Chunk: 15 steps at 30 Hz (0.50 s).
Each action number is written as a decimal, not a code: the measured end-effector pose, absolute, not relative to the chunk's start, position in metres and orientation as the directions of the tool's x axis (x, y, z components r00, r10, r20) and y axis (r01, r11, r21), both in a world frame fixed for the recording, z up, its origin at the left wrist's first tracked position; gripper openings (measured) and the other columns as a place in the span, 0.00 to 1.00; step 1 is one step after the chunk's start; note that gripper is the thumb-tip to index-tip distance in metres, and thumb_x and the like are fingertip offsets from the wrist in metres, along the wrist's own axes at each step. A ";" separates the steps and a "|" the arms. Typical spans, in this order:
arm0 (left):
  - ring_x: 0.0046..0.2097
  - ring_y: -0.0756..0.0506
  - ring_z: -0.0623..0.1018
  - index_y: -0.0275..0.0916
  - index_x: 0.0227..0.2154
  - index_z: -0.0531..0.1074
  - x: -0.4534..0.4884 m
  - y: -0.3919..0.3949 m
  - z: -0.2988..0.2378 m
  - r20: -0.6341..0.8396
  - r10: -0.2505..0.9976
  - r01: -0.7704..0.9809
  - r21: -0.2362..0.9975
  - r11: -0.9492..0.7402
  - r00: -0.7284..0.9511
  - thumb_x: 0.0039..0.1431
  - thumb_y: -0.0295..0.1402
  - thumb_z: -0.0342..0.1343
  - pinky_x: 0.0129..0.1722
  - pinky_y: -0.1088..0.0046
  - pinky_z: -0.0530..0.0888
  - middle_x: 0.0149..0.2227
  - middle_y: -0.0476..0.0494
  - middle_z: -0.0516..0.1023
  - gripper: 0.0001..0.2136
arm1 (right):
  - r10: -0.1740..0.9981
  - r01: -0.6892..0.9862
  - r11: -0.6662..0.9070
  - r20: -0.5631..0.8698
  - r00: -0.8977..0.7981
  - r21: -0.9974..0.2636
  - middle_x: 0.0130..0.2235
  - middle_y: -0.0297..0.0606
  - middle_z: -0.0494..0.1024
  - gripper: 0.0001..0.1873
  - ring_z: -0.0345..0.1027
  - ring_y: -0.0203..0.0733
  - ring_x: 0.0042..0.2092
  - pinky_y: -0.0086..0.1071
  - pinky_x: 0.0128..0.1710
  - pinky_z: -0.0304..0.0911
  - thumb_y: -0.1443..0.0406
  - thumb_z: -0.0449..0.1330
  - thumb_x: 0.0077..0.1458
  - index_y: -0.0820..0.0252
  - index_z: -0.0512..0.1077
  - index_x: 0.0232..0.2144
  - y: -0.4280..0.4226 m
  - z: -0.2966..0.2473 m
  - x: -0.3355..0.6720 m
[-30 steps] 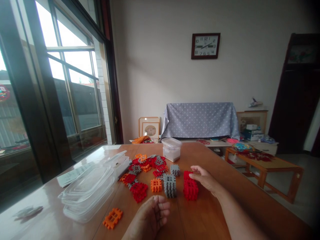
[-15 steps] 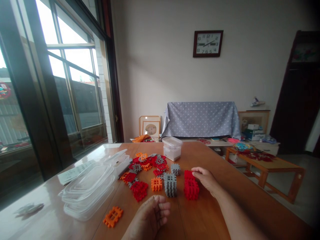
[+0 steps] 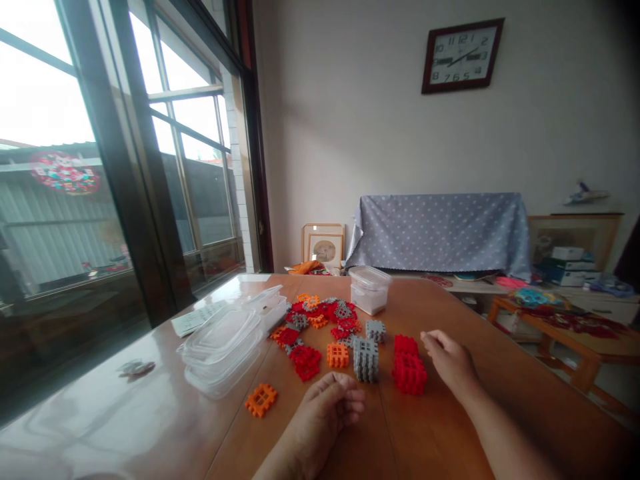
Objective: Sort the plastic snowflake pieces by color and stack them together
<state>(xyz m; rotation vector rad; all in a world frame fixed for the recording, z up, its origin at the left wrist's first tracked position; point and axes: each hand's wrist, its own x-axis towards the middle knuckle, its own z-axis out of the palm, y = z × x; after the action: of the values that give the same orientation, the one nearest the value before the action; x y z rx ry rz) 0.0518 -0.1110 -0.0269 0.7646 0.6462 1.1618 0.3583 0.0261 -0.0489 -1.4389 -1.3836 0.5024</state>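
Note:
My left hand (image 3: 333, 403) hovers at the near side of the table, its fingers loosely curled with gaps between them and holding nothing. Just beyond it stand an orange interlocking block (image 3: 338, 355) and a taller stack of grey blocks (image 3: 366, 360). My right hand (image 3: 450, 357) is to the right of the red block stack (image 3: 409, 372), a small gap away; its thumb and fingers are drawn together, with nothing visible in them. A smaller grey stack (image 3: 375, 331) sits behind the tall one. A single orange piece (image 3: 261, 400) lies flat left of my left hand.
Loose red, grey and orange pieces (image 3: 305, 360) are heaped mid-table. Clear plastic lids and boxes (image 3: 220, 353), a paper sheet (image 3: 197, 319) and a small clear packet (image 3: 136, 368) lie to the left. A lidded clear container (image 3: 369, 293) stands at the back.
My right hand has moved off the red stack and to the right. The left hand stays low near the grey stack. The view has turned left.

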 end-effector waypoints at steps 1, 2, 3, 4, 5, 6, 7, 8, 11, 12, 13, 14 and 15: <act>0.38 0.46 0.78 0.35 0.38 0.74 0.052 -0.111 -0.026 -0.035 0.972 -0.539 0.827 0.159 0.233 0.60 0.39 0.63 0.42 0.70 0.70 0.39 0.37 0.81 0.11 | 0.901 0.527 0.203 0.369 0.230 -0.825 0.24 0.32 0.77 0.21 0.70 0.45 0.32 0.33 0.35 0.62 0.45 0.57 0.54 0.54 0.73 0.26 0.024 -0.048 0.357; 0.38 0.46 0.78 0.36 0.37 0.74 0.051 -0.111 -0.025 -0.014 0.982 -0.524 0.845 0.112 0.188 0.59 0.39 0.64 0.43 0.71 0.69 0.39 0.38 0.80 0.11 | 0.896 0.572 0.211 0.392 0.212 -0.792 0.24 0.31 0.76 0.22 0.70 0.44 0.31 0.32 0.34 0.61 0.45 0.56 0.55 0.54 0.73 0.25 0.022 -0.048 0.356; 0.39 0.47 0.78 0.36 0.37 0.74 0.050 -0.110 -0.025 0.004 0.989 -0.516 0.853 0.074 0.148 0.58 0.39 0.65 0.44 0.71 0.69 0.38 0.39 0.80 0.11 | 0.890 0.614 0.217 0.413 0.195 -0.759 0.24 0.31 0.75 0.23 0.69 0.44 0.31 0.32 0.33 0.61 0.45 0.55 0.55 0.54 0.73 0.24 0.019 -0.046 0.355; 0.38 0.47 0.77 0.36 0.36 0.74 0.048 -0.109 -0.024 0.021 0.994 -0.511 0.859 0.038 0.108 0.57 0.39 0.66 0.44 0.71 0.69 0.38 0.40 0.80 0.12 | 0.884 0.644 0.221 0.430 0.185 -0.732 0.23 0.31 0.75 0.23 0.69 0.43 0.30 0.31 0.32 0.60 0.44 0.54 0.56 0.54 0.72 0.23 0.017 -0.045 0.353; 0.38 0.47 0.77 0.37 0.36 0.74 0.046 -0.107 -0.024 0.033 0.997 -0.506 0.862 0.007 0.070 0.56 0.39 0.67 0.43 0.71 0.69 0.38 0.40 0.80 0.12 | 0.880 0.660 0.226 0.441 0.178 -0.717 0.22 0.31 0.74 0.24 0.68 0.43 0.30 0.31 0.31 0.59 0.44 0.54 0.56 0.54 0.72 0.22 0.015 -0.044 0.352; 0.37 0.47 0.77 0.37 0.36 0.74 0.043 -0.104 -0.024 0.042 0.999 -0.496 0.868 -0.020 0.034 0.54 0.39 0.68 0.43 0.71 0.69 0.37 0.41 0.80 0.13 | 0.875 0.667 0.232 0.451 0.175 -0.708 0.21 0.31 0.73 0.24 0.68 0.43 0.29 0.31 0.31 0.59 0.44 0.53 0.56 0.54 0.71 0.22 0.014 -0.042 0.350; 0.36 0.47 0.76 0.37 0.36 0.74 0.039 -0.100 -0.024 0.051 0.999 -0.477 0.877 -0.049 -0.008 0.53 0.39 0.69 0.42 0.71 0.69 0.36 0.42 0.80 0.14 | 0.870 0.670 0.241 0.463 0.172 -0.702 0.21 0.31 0.73 0.25 0.67 0.43 0.29 0.30 0.30 0.59 0.44 0.53 0.55 0.54 0.71 0.21 0.012 -0.040 0.349; 0.35 0.48 0.76 0.37 0.35 0.74 0.034 -0.095 -0.023 0.062 0.997 -0.444 0.892 -0.080 -0.055 0.52 0.39 0.70 0.40 0.71 0.68 0.34 0.43 0.79 0.14 | 0.864 0.670 0.251 0.474 0.170 -0.698 0.20 0.31 0.72 0.25 0.67 0.42 0.28 0.30 0.30 0.59 0.43 0.53 0.55 0.54 0.70 0.20 0.011 -0.039 0.348; 0.33 0.48 0.73 0.38 0.35 0.73 0.016 -0.076 -0.022 0.161 0.971 -0.258 0.944 -0.204 -0.179 0.52 0.39 0.68 0.38 0.72 0.67 0.32 0.45 0.77 0.13 | 0.849 0.666 0.274 0.500 0.172 -0.694 0.19 0.32 0.72 0.25 0.66 0.42 0.28 0.30 0.29 0.59 0.43 0.53 0.55 0.54 0.70 0.20 0.008 -0.036 0.346; 0.33 0.47 0.73 0.38 0.35 0.72 0.009 -0.068 -0.022 0.196 0.954 -0.148 0.961 -0.232 -0.226 0.53 0.38 0.66 0.37 0.71 0.67 0.32 0.46 0.76 0.12 | 0.847 0.666 0.276 0.503 0.172 -0.693 0.19 0.32 0.72 0.26 0.66 0.42 0.27 0.30 0.29 0.59 0.43 0.52 0.55 0.54 0.70 0.19 0.007 -0.036 0.345; 0.34 0.46 0.73 0.38 0.35 0.72 0.002 -0.060 -0.021 0.236 0.934 0.017 0.970 -0.241 -0.269 0.55 0.37 0.64 0.37 0.71 0.67 0.33 0.45 0.76 0.10 | 0.847 0.666 0.278 0.504 0.171 -0.692 0.19 0.32 0.71 0.26 0.66 0.42 0.27 0.30 0.29 0.59 0.43 0.52 0.55 0.54 0.70 0.19 0.007 -0.036 0.345; 0.37 0.45 0.74 0.38 0.35 0.72 -0.006 -0.052 -0.020 0.282 0.914 0.231 0.948 -0.219 -0.291 0.56 0.35 0.61 0.39 0.70 0.67 0.34 0.43 0.76 0.07 | 0.847 0.666 0.280 0.504 0.167 -0.691 0.19 0.32 0.71 0.26 0.65 0.41 0.27 0.30 0.29 0.58 0.43 0.52 0.56 0.54 0.69 0.19 0.007 -0.036 0.344; 0.40 0.43 0.74 0.38 0.36 0.73 -0.013 -0.044 -0.019 0.335 0.895 0.447 0.876 -0.180 -0.296 0.57 0.33 0.59 0.42 0.68 0.67 0.37 0.42 0.77 0.06 | 0.848 0.666 0.283 0.505 0.162 -0.690 0.19 0.32 0.71 0.26 0.65 0.41 0.27 0.30 0.28 0.58 0.43 0.52 0.56 0.54 0.69 0.19 0.007 -0.036 0.343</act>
<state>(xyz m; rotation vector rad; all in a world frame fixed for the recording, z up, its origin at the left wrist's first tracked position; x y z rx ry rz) -0.0126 -0.0440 -0.0189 1.5411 1.6808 1.4773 0.3432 0.0068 -0.0361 -1.4415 -1.5610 0.2302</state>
